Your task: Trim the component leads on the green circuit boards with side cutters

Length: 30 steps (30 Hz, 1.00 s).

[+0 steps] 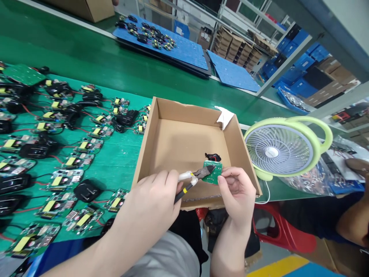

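Note:
My left hand [157, 198] is closed round the handles of a pair of cutting pliers [201, 173], one handle white and the other black with a yellow band. Their jaws lie against the underside of a green circuit board [212, 179]. Between thumb and fingers, my right hand [238, 188] pinches that board by its right edge. A black part with a bit of red wire [213, 157] shows just beyond the board. Both hands are over the near side of a shallow cardboard box [184, 138]; whether the jaws grip a lead is too small to tell.
Many circuit boards with black plugs and red wires [83, 146] cover the green mat on the left. A green fan [273, 150] stands right of the box. Blue sheets [184, 50] lie on the ledge behind. Another person's arm [354, 211] is at far right, near a red stool [284, 231].

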Available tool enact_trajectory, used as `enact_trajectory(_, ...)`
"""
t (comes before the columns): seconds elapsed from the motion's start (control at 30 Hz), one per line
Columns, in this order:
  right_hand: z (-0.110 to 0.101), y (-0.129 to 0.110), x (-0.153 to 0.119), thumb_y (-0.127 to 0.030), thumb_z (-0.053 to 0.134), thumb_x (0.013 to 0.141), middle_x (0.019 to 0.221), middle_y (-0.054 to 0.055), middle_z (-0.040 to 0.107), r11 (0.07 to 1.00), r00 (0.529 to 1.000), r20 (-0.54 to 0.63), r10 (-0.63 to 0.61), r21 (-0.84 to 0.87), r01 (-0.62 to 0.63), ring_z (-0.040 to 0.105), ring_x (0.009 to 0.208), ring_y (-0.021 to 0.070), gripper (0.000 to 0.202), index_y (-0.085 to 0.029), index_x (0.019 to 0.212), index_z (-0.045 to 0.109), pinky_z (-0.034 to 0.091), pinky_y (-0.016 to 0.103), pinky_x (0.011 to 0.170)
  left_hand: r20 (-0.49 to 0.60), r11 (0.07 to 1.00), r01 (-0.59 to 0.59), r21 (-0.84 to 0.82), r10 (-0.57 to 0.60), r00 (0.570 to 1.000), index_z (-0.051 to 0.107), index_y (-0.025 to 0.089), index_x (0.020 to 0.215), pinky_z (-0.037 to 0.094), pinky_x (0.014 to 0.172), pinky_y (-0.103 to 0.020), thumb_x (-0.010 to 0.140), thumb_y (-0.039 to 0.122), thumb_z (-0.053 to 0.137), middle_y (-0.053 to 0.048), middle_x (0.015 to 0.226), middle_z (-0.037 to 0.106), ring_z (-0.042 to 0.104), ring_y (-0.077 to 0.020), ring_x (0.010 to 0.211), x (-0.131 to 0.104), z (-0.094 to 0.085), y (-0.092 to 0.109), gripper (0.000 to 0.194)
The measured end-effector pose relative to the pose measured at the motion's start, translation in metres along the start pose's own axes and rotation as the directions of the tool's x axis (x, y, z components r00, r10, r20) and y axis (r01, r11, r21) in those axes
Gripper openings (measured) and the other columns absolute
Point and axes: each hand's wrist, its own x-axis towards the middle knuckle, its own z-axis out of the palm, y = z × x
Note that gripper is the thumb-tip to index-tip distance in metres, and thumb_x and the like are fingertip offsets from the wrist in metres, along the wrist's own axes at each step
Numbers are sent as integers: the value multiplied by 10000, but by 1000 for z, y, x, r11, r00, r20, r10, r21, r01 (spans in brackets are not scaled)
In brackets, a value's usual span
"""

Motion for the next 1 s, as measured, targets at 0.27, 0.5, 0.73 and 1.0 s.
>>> enact_trajectory(0.27,1,-1,1,-141,655,913,810,7,665,999,1000,-8,-9,-31,9,690,681,130,82,-217,888,639,609,210,633,-14,1000,8,12,-8,1000,462,236,763,440,475,-337,810,78,455,-11,604,561,611,-221,505,1,1,1,165)
enact_trajectory(0.5,3,2,2,-126,654,915,795,-6,663,999,1000,-14,25,-27,-25,701,690,121,93,-218,900,642,601,195,654,-97,999,-5,-39,1,995,516,143,1006,506,536,-338,877,76,407,-46,706,612,662,-234,592,-1,3,-1,182)
enact_trajectory(0.73,2,1,2,-116,654,907,795,-6,664,999,1000,-18,9,-41,-9,697,682,117,102,-217,900,646,596,186,649,-98,998,-51,-39,47,994,504,208,787,492,549,-365,883,110,455,-32,682,567,621,-239,576,-2,2,-2,146)
enact_trajectory(1.0,2,3,2,-109,652,912,777,-21,670,1000,999,-17,29,3,-29,691,670,99,117,-226,909,660,578,158,646,-62,1000,-21,-13,20,998,533,163,849,507,600,-423,860,64,449,-75,750,565,619,-293,684,-4,5,0,130)
